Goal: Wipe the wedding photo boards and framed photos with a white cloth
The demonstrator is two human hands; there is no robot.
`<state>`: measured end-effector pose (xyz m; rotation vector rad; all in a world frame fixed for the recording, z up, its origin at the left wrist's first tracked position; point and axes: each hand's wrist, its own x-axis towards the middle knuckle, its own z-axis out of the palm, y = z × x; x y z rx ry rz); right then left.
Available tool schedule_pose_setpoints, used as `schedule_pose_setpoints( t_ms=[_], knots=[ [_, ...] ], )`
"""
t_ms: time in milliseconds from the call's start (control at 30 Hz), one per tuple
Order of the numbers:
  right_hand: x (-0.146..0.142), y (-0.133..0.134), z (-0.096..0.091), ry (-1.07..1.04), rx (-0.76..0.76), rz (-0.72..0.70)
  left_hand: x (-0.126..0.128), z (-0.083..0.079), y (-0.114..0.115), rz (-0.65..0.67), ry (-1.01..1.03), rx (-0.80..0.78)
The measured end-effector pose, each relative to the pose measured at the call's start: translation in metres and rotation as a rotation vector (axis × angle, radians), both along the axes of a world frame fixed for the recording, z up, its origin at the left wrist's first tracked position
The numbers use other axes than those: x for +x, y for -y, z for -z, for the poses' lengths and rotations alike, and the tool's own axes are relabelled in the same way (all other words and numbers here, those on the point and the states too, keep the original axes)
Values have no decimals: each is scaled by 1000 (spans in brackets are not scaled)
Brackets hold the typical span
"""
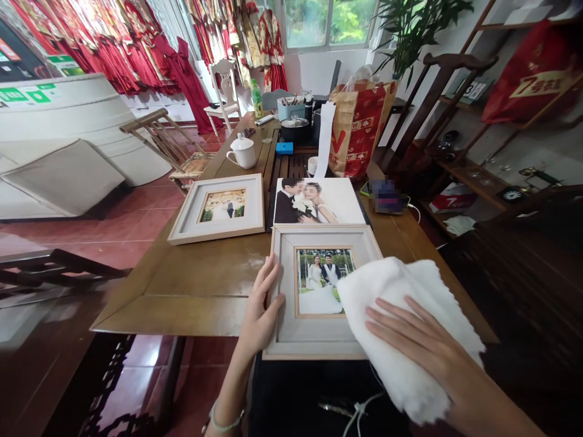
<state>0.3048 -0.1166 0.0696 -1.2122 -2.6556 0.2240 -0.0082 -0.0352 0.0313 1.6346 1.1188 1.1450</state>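
A light wooden picture frame [319,346] with a wide pale inner border rests tilted at the near table edge, around a photo of a couple outdoors. My left hand [263,312] grips its left side, with the thumb bent toward the front and the fingers along the outer edge. Over the frame's right side lies a fluffy white cloth [387,282]. My right hand [419,340] holds this cloth against the frame, fingers stretched over it; the thumb is hidden. Just behind lies a couple's portrait print [341,203]. A second picture frame [217,233] lies to the left.
On the wooden table [195,273] stand a lidded white mug [243,152], a red and brown paper bag [357,130] and a small blue box [285,148]. A phone [387,197] with a white cable lies at right. Chairs flank the table, including a bamboo one [157,136].
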Motion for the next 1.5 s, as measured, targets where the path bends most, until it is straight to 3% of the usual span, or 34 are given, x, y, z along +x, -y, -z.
schedule_pose_setpoints(
  t_ms=[100, 167, 300, 400, 500, 600, 700, 900, 1000, 1100, 1300, 1400, 1500],
  knots=[
    [12, 13, -12, -63, -49, 56, -4, -5, -3, 64, -90, 22],
    [19, 8, -14, -150, -9, 142, -6, -7, -4, 88, -126, 26],
    [20, -33, -4, -230, 166, 275, -6, -7, -4, 106, -127, 63],
    [7, -68, 9, -156, 261, 274, -5, -6, -3, 95, -138, 133],
    [-10, -84, 17, -55, 282, 263, -6, -6, -3, 109, -179, 188],
    [-21, -77, 18, -27, 238, 201, -7, -9, -4, 184, -224, 149],
    [-23, -53, 13, -49, 147, 116, -8, -12, -4, 229, -244, 96],
    [-2, 2, -5, -154, -102, 22, -7, -11, -6, 211, -225, 83],
    [14, -1, -7, -241, -50, 103, -7, -10, -7, 208, -228, 74],
    [18, -28, 1, -240, 124, 232, -8, -9, -7, 213, -228, 62],
    [-21, -90, 13, -84, 252, 380, -9, -7, -6, 220, -233, 71],
    [-49, -92, 10, -9, 185, 342, -7, -8, -5, 199, -230, 67],
    [-68, -72, 3, -15, 56, 171, -5, -9, -5, 165, -220, 67]
  ],
)
